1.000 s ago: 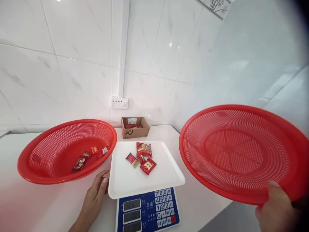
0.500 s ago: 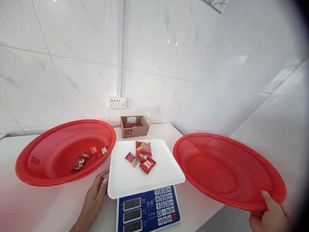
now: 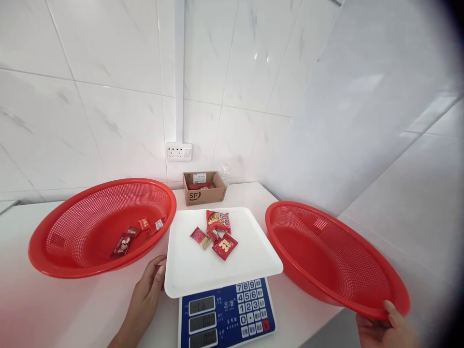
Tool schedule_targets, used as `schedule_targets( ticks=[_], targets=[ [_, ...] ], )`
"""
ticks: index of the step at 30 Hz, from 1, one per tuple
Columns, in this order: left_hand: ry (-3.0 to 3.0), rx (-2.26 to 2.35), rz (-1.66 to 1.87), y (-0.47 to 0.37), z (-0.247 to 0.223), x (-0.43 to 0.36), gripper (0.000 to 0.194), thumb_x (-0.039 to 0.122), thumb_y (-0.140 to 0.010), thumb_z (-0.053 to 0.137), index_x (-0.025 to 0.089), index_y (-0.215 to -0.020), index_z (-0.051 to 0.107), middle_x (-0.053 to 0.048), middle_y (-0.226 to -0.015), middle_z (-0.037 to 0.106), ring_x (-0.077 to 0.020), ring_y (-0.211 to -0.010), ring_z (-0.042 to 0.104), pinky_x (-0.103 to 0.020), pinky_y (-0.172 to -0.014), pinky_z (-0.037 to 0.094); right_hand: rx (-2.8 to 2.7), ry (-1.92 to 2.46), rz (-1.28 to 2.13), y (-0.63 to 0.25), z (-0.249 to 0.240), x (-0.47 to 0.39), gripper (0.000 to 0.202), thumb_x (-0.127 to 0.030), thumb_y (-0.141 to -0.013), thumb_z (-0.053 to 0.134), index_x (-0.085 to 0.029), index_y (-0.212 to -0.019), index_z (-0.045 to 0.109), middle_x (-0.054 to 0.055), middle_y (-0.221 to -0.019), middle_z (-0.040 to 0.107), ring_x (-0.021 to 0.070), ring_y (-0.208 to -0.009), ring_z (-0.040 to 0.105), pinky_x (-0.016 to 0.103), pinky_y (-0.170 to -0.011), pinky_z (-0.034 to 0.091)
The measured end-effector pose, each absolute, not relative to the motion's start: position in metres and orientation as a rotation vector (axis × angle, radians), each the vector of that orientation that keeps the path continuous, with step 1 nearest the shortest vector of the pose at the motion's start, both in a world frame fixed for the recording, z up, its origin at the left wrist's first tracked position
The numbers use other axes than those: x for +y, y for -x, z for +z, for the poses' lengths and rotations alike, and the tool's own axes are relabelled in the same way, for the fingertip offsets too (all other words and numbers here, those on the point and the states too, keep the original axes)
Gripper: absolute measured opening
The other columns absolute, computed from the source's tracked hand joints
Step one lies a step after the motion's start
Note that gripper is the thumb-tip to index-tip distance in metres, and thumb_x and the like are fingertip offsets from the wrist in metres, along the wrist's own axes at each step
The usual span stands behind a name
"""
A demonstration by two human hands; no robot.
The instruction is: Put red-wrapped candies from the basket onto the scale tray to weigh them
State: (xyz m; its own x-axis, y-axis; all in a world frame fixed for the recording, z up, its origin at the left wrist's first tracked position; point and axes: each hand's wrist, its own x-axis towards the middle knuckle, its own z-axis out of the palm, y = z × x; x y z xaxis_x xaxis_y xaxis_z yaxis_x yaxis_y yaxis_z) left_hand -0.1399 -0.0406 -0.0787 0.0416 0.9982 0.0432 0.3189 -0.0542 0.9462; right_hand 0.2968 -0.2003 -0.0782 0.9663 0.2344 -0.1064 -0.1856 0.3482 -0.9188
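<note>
My right hand (image 3: 386,328) grips the near rim of a red plastic basket (image 3: 308,258), thumb on top and fingers beneath; the basket tilts, and no items show inside. At the left edge of the white weighing tray (image 3: 188,275), my left hand (image 3: 147,290) is curled, its fingertips partly hidden; I cannot make out what they hold. Several red candy packets (image 3: 224,246) lie grouped on the tray, one of them pink and gold (image 3: 200,238). Below the tray is the blue scale panel (image 3: 228,314) with displays and number keys.
A second red basket (image 3: 101,193) on the left holds several wrapped pieces, among them a dark red packet (image 3: 122,245). Behind the tray, a small cardboard box (image 3: 206,195) has red packets inside. A tiled wall with a socket (image 3: 179,151) stands behind the white table (image 3: 90,299).
The right-hand basket has tilted and its near end has moved left, with my right hand still on the rim. My left hand stays beside the tray.
</note>
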Motion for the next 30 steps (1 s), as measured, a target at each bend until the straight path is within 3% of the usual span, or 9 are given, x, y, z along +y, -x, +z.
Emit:
schedule_targets(
  ticks=[5, 11, 14, 17, 20, 23, 26, 30],
  targets=[
    [-1.499, 1.374, 1.062, 0.139, -0.078, -0.041, 0.047, 0.055, -0.084, 0.041, 0.022, -0.113, 0.056, -0.009, -0.107, 0.065, -0.0284, -0.106, 0.059, -0.034, -0.071, 0.056, 0.229, 1.042, 0.397, -0.263, -0.059, -0.191, 0.012, -0.015, -0.065, 0.058, -0.020, -0.059, 0.049, -0.005, -0.061, 0.041, 0.0065, -0.043, 0.035, 0.016, -0.032, 0.034],
    [-1.486, 1.383, 1.073, 0.141, -0.082, -0.039, 0.046, 0.056, -0.083, 0.043, 0.022, -0.111, 0.057, -0.009, -0.107, 0.065, -0.0289, -0.104, 0.059, -0.034, -0.069, 0.055, 0.193, 1.062, 0.521, -0.223, -0.058, -0.188, 0.032, -0.043, -0.073, 0.060, -0.021, -0.059, 0.042, -0.005, -0.054, 0.043, 0.0086, -0.045, 0.041, 0.016, -0.037, 0.036],
    [-1.480, 1.381, 1.070, 0.141, -0.082, -0.039, 0.046, 0.055, -0.083, 0.043, 0.022, -0.112, 0.055, -0.009, -0.108, 0.064, -0.0289, -0.105, 0.059, -0.034, -0.069, 0.055, -0.055, 1.194, 0.613, -0.199, -0.069, -0.191, 0.040, -0.054, -0.069, 0.063, -0.021, -0.057, 0.043, -0.006, -0.048, 0.038, 0.0089, -0.042, 0.037, 0.018, -0.035, 0.033],
    [-1.494, 1.374, 1.079, 0.141, -0.078, -0.040, 0.045, 0.055, -0.084, 0.042, 0.021, -0.111, 0.055, -0.010, -0.108, 0.064, -0.0283, -0.105, 0.059, -0.034, -0.070, 0.055, -0.585, 1.398, 0.565, -0.176, -0.071, -0.191, 0.039, -0.053, -0.074, 0.061, -0.021, -0.056, 0.047, -0.005, -0.049, 0.042, 0.0103, -0.043, 0.039, 0.021, -0.037, 0.035],
    [-1.509, 1.403, 1.104, 0.141, -0.073, -0.041, 0.047, 0.056, -0.082, 0.042, 0.020, -0.108, 0.056, -0.009, -0.103, 0.066, -0.0260, -0.095, 0.063, -0.034, -0.070, 0.055, -1.208, 1.500, 0.397, -0.162, -0.054, -0.179, 0.027, -0.041, -0.082, 0.055, -0.021, -0.064, 0.055, -0.001, -0.057, 0.052, 0.0129, -0.051, 0.048, 0.024, -0.047, 0.041],
    [-1.551, 1.481, 1.153, 0.141, -0.069, -0.043, 0.049, 0.057, -0.082, 0.040, 0.018, -0.106, 0.056, -0.006, -0.084, 0.066, -0.0215, -0.074, 0.064, -0.032, -0.064, 0.054, -1.716, 1.415, 0.254, -0.152, -0.027, -0.150, 0.012, -0.028, -0.085, 0.052, -0.022, -0.077, 0.059, 0.001, -0.068, 0.059, 0.0146, -0.060, 0.055, 0.026, -0.055, 0.046],
    [-1.592, 1.559, 1.264, 0.142, -0.063, -0.047, 0.047, 0.056, -0.083, 0.038, 0.018, -0.103, 0.056, -0.002, -0.069, 0.060, -0.0186, -0.065, 0.060, -0.030, -0.062, 0.053, -1.811, 1.480, 0.244, -0.142, -0.003, -0.115, 0.015, -0.026, -0.088, 0.047, -0.022, -0.094, 0.060, 0.006, -0.092, 0.064, 0.0180, -0.082, 0.060, 0.030, -0.069, 0.051],
    [-1.615, 1.595, 1.394, 0.142, -0.047, -0.053, 0.042, 0.055, -0.084, 0.039, 0.019, -0.099, 0.055, -0.002, -0.072, 0.060, -0.0175, -0.067, 0.060, -0.029, -0.063, 0.053, -2.091, 1.457, 0.329, -0.133, 0.013, -0.075, 0.029, -0.021, -0.089, 0.044, -0.021, -0.114, 0.058, 0.008, -0.117, 0.060, 0.0216, -0.112, 0.051, 0.038, -0.095, 0.044]
  ],
)
